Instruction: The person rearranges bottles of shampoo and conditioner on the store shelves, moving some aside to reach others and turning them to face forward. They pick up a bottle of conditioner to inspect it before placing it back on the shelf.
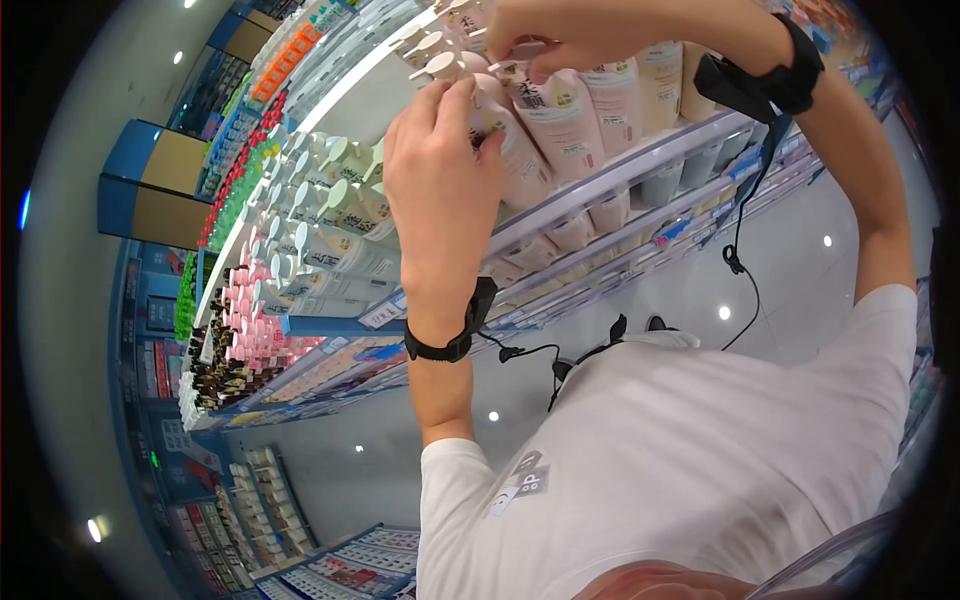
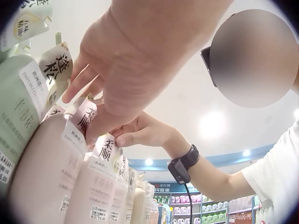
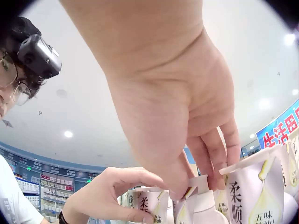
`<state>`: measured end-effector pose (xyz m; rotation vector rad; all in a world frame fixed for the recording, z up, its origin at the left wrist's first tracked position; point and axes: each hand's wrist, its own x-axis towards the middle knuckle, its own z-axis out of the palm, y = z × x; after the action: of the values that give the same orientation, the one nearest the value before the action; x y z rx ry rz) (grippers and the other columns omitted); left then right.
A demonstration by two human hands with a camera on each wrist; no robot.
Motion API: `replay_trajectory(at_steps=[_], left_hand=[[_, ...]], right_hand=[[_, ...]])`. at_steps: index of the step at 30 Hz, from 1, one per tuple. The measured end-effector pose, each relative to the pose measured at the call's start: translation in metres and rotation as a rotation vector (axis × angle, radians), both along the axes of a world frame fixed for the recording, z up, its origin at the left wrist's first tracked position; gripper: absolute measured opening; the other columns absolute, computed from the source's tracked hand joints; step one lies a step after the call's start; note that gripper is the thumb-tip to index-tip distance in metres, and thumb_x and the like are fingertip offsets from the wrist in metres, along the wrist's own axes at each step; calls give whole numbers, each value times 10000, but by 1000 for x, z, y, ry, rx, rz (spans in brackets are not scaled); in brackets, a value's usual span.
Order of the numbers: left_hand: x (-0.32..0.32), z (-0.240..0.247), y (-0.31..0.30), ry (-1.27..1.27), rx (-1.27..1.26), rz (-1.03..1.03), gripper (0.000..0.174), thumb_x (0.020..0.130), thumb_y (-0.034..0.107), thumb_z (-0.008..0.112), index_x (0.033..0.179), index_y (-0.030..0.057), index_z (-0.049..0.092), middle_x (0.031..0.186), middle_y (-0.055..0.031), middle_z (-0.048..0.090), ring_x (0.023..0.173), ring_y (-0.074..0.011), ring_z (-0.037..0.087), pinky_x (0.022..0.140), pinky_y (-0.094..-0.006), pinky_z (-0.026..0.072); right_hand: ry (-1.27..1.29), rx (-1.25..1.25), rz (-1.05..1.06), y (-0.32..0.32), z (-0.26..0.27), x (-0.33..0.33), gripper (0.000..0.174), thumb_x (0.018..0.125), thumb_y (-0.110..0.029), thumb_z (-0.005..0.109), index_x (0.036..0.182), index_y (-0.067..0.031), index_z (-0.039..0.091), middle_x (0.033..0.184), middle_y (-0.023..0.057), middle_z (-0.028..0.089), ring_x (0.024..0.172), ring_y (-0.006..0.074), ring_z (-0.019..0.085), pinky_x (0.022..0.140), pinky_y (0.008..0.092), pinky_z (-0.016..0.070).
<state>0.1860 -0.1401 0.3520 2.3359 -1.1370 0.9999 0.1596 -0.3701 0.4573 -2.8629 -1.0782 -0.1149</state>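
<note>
One white T-shirt [image 1: 680, 440] is nearest the head camera, with a small grey print on the chest. Beyond it both bare arms reach to the display, each wearing a black wrist camera on a dark strap, with black cables hanging down.

The left hand [image 1: 440, 170] is over the top of the first pink bottle [image 1: 518, 150]. Its fingers are bent and close together, with the thumb apart from them, and they hold the bottle's paper neck tag [image 2: 87, 114] near the pump. The right hand [image 1: 580, 35] is just beside it, at the second pink bottle [image 1: 565, 120]; its thumb and bent fingers clamp on that bottle's neck tag [image 2: 107, 150]. Some of its fingertips are hidden from the head view.

Both pink bottles stand upright in the front row of the shelf [image 1: 600, 185], next to each other. More pink bottles and a cream bottle [image 1: 662, 85] continue past the right hand. On the other side are pale green bottles [image 1: 350, 205] with light pump heads, then pale blue bottles [image 1: 340, 257], and farther along, bright pink pump bottles [image 1: 245, 305]. Similar bottles [image 1: 612, 208] fill the tier below.

Farther off lies the glossy grey floor [image 1: 700, 265]. Farthest away are stocked wall shelves [image 3: 56, 186], a blue sign [image 3: 280, 130] with red and white characters, and round ceiling lights [image 3: 68, 134].
</note>
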Motion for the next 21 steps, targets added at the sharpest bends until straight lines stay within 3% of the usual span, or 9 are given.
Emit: replay_trajectory(at_steps=[5, 10, 13, 16, 19, 21], left_hand=[[-1, -1, -2, 44, -27, 14, 446, 779, 39, 811, 1209, 19, 693, 1243, -119, 694, 1021, -333, 696, 860, -406, 562], [-6, 0, -4, 100, -47, 33, 464, 779, 29, 818, 1224, 22, 687, 1240, -115, 696, 1012, -317, 703, 848, -395, 564], [-3, -2, -4, 77, -54, 10, 471, 782, 30, 820, 1233, 30, 686, 1243, -112, 696, 1029, -314, 703, 854, -394, 565], [-4, -2, -5, 58, -39, 42, 473, 783, 26, 818, 1238, 37, 687, 1254, -107, 697, 1046, -300, 705, 863, -385, 567], [-5, -4, -5, 88, -61, 41, 510, 777, 47, 815, 1266, 64, 671, 1256, -149, 679, 1113, -369, 652, 933, -440, 533], [-13, -3, -12, 23, -86, 36, 512, 777, 56, 819, 1268, 64, 673, 1247, -153, 679, 1114, -367, 646, 935, -441, 531]], right_hand=[[20, 100, 181, -9, -13, 25, 129, 845, -43, 689, 865, 83, 670, 774, 233, 685, 701, 355, 668, 633, 448, 510], [157, 142, 178, -8, -7, 25, 147, 831, 21, 702, 971, 68, 713, 813, 219, 710, 704, 301, 690, 616, 409, 511], [103, 123, 345, -12, -10, 34, 214, 835, 14, 711, 1046, 45, 734, 849, 209, 728, 722, 292, 697, 625, 399, 518], [163, 70, 210, -11, -4, 29, 246, 839, -19, 737, 1080, 33, 740, 899, 205, 744, 761, 288, 702, 664, 398, 531], [57, 137, 284, -17, -16, 40, 275, 847, -68, 760, 1109, 16, 746, 931, 195, 756, 815, 297, 713, 717, 400, 550], [41, 148, 266, -23, -18, 37, 287, 843, -84, 770, 1115, 8, 750, 938, 192, 758, 834, 302, 717, 735, 401, 557]])
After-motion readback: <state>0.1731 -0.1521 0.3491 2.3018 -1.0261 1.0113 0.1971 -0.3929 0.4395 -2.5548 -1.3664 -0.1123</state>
